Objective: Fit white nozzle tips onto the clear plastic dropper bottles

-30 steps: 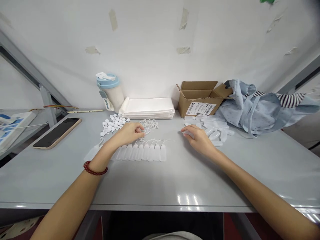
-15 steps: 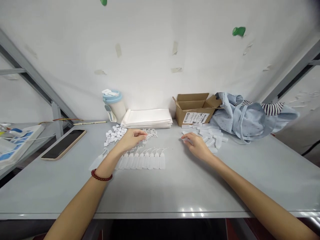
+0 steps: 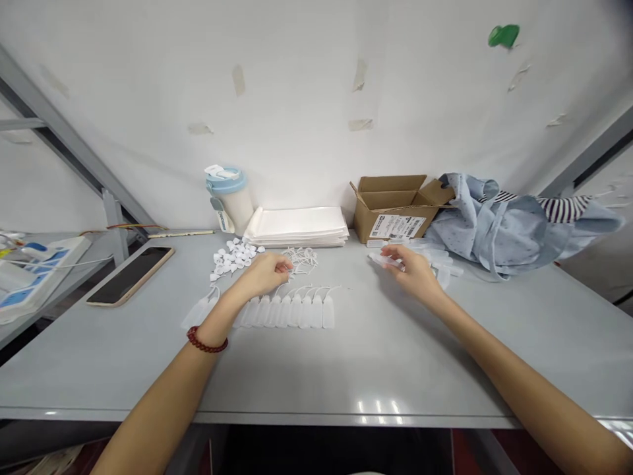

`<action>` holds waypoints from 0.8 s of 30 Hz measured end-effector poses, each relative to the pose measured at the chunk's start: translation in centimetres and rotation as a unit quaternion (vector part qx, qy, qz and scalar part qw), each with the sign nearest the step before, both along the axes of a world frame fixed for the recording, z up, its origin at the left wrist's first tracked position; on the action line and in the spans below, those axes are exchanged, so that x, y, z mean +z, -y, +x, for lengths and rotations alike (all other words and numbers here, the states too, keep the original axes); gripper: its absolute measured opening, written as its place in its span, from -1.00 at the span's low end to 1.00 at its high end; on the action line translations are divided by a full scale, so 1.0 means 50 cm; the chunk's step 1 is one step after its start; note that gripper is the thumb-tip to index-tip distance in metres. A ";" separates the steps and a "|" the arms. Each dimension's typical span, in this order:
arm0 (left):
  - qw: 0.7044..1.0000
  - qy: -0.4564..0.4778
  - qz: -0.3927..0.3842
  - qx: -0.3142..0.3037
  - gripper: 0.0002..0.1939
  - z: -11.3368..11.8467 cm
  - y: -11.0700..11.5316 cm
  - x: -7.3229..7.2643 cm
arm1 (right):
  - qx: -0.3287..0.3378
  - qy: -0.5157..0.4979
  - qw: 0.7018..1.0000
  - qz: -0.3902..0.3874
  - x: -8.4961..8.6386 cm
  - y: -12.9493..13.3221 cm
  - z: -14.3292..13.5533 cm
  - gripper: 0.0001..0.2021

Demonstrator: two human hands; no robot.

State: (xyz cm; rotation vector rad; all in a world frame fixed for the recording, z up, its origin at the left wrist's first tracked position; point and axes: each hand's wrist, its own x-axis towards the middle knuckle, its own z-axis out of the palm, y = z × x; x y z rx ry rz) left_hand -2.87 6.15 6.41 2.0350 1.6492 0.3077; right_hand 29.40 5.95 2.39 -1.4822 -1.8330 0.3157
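My left hand (image 3: 267,272) is above the table beside a pile of thin white strings (image 3: 302,259), its fingers curled together; whatever they hold is too small to make out. Several small white caps (image 3: 232,256) lie behind its wrist. My right hand (image 3: 413,267) pinches a translucent plastic piece (image 3: 384,261) at the left edge of a heap of similar translucent pieces (image 3: 444,272). Between my hands, nearer the front, a row of translucent tags (image 3: 306,312) with white strings lies side by side. A few more tags (image 3: 198,311) lie left of my left forearm.
Along the wall stand a blue-lidded cup (image 3: 232,201), a stack of white sheets (image 3: 299,226), an open cardboard box (image 3: 390,214) and bundled light-blue cloth (image 3: 504,231). A phone (image 3: 129,276) lies at the left of the grey table (image 3: 356,376).
My right hand has closed on a translucent piece at the heap. My left hand stays near the strings. The camera view has shifted slightly.
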 end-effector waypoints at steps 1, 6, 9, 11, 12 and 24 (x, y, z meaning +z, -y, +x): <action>1.000 -0.002 0.001 -0.004 -0.79 0.001 0.000 -0.001 | -0.002 -0.003 1.000 0.000 0.003 0.000 0.003 -0.76; 1.000 0.003 0.018 -0.012 -0.81 0.000 -0.002 -0.009 | -0.006 -0.015 1.000 0.002 0.008 0.001 0.005 -0.75; 0.999 0.011 0.040 -0.012 -0.88 0.003 -0.002 -0.016 | -0.004 -0.016 1.000 0.005 0.007 0.001 0.001 -0.78; 0.998 0.020 0.059 -0.008 -0.93 0.007 0.000 -0.018 | -0.003 -0.016 1.000 0.008 0.006 0.002 -0.001 -0.79; 0.997 0.027 0.068 -0.005 -0.92 0.010 0.001 -0.018 | -0.002 -0.015 1.000 0.009 0.006 0.003 -0.002 -0.79; 0.961 0.133 0.220 0.097 -0.76 0.040 0.010 0.001 | 0.015 -0.010 0.999 0.036 0.015 0.020 -0.040 -0.80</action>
